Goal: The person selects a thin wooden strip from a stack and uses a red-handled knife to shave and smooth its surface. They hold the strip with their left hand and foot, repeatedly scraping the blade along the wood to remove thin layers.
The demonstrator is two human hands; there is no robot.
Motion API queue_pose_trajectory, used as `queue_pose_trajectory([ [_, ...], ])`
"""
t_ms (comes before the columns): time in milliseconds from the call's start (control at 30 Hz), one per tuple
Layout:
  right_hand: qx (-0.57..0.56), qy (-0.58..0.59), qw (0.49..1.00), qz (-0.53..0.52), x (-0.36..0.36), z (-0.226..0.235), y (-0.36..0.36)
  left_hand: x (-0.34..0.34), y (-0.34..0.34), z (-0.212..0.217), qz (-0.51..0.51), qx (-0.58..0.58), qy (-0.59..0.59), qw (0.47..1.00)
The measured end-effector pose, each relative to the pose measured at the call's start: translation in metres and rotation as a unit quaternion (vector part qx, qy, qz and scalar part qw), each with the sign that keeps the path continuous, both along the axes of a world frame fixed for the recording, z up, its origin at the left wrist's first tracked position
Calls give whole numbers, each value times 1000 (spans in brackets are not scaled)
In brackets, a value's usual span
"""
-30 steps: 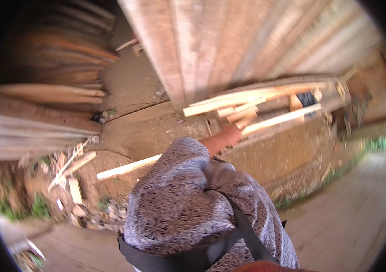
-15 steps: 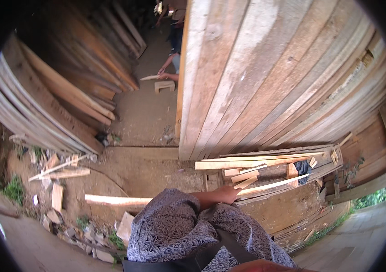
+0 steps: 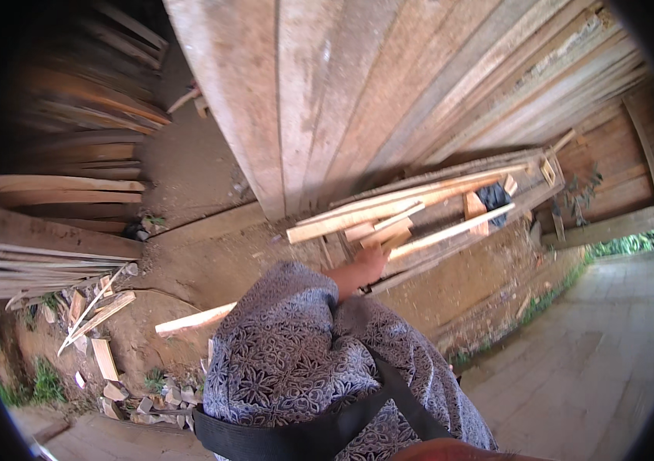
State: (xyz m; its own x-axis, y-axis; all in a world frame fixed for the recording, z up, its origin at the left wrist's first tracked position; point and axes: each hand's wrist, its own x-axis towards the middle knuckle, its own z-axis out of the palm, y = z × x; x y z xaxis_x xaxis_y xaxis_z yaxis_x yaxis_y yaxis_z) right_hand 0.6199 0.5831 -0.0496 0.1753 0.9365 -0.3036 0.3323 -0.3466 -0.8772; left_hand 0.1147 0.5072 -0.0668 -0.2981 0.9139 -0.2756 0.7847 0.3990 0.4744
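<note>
My left hand (image 3: 369,265) reaches out past my knee, its fingers closed on a long pale wooden strip (image 3: 450,233). The strip runs along the bench to the right of the hand. On the left, a similar pale length (image 3: 196,317) comes out from behind my knee; whether it is the same piece is hidden. Short wood offcuts (image 3: 388,230) lie just beyond my fingers. Behind them a longer, thicker wooden batten (image 3: 404,203) rests along the bench. Only a bit of my right arm shows at the lower edge; its hand is out of sight.
Tall planks (image 3: 373,92) lean close ahead, and more boards (image 3: 58,184) are stacked on the left. A black plastic bag (image 3: 494,201) sits on the low wooden bench (image 3: 438,265), beside an upright block (image 3: 475,211). Scrap sticks (image 3: 108,311) and stones (image 3: 142,407) litter the left ground.
The view has turned and shifted, so the bench sits higher and tilted. The person in the passage has mostly gone out of sight. My left hand remains at the strip.
</note>
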Motion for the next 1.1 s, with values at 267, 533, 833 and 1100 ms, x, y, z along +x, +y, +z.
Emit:
queue_pose_trajectory([
  [267,-51,-53,996,-44,67,28,-89,-9,68,-23,286,31,-179,941],
  [533,-71,-63,990,-101,108,36,-174,-16,97,-40,-20,-39,150,988],
  [833,-121,-30,991,-49,37,97,-168,-33,130,-47,11,-34,113,993],
  [1100,-97,-66,984,-132,26,98,-198,-21,144,-40,14,-35,75,996],
])
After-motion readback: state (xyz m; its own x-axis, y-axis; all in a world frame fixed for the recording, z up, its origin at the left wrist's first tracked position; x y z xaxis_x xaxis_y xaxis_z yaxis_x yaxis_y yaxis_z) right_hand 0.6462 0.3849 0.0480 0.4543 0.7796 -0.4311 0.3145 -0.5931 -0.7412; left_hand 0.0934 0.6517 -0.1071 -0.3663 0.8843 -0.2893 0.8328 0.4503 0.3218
